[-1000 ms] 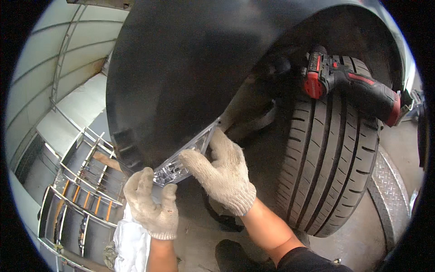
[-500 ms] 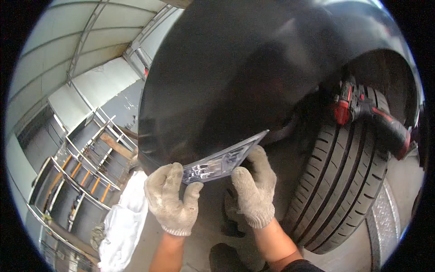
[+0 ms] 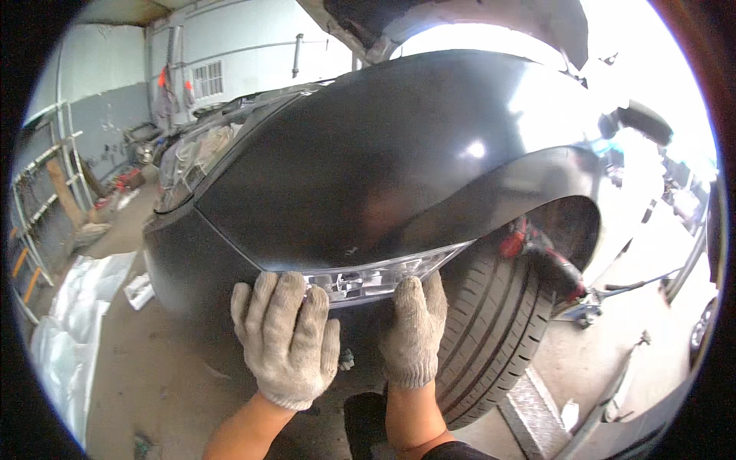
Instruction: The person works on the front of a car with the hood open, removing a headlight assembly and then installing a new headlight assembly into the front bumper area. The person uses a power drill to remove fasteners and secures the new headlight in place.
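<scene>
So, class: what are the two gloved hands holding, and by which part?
A clear lamp unit against the dark body panel: left hand at its left end, right hand under its middle.

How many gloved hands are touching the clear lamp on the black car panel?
2. The left hand presses at the clear lamp's left end; the right hand holds under its middle, beside the tyre. No other hands show.

left hand point(image 3: 286, 340): gloved, fingers up, curled flat | right hand point(image 3: 412, 330): gloved, fingers up, pressing | forearms bare
</scene>
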Demonstrator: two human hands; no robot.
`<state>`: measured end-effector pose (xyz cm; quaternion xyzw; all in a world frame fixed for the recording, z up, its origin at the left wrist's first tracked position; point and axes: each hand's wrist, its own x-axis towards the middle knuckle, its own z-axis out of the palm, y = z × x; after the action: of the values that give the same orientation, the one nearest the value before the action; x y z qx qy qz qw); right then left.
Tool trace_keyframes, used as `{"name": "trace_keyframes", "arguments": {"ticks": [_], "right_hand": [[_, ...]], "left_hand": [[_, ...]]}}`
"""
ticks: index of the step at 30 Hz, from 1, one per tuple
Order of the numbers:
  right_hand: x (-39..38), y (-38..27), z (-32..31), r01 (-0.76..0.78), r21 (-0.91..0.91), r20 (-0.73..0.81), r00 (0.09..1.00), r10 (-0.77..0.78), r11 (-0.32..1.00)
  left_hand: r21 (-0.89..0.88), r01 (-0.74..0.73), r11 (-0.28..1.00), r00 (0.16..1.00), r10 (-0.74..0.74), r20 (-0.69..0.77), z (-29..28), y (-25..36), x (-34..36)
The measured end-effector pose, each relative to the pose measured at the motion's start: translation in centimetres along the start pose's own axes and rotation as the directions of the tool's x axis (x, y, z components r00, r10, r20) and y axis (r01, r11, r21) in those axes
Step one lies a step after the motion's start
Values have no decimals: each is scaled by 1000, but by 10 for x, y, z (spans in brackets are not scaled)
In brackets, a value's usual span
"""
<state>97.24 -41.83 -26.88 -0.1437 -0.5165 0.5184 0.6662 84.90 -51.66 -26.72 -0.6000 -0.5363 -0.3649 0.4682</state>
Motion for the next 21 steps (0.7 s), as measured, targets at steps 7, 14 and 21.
{"name": "trace_keyframes", "arguments": {"ticks": [7, 14, 21], "right_hand": [[-5, 0, 10, -31, 209, -37, 999, 39, 978], [-8, 1, 6, 9, 154, -20, 1000, -6, 988], [-11, -6, 18, 44, -39, 2, 999, -44, 998]], "left_hand": [[-108, 85, 991, 990, -72, 120, -6, -5, -31], [-227, 29, 973, 999, -34, -19, 1, -12, -36], [-220, 36, 975, 999, -42, -22, -1, -13, -49]]}}
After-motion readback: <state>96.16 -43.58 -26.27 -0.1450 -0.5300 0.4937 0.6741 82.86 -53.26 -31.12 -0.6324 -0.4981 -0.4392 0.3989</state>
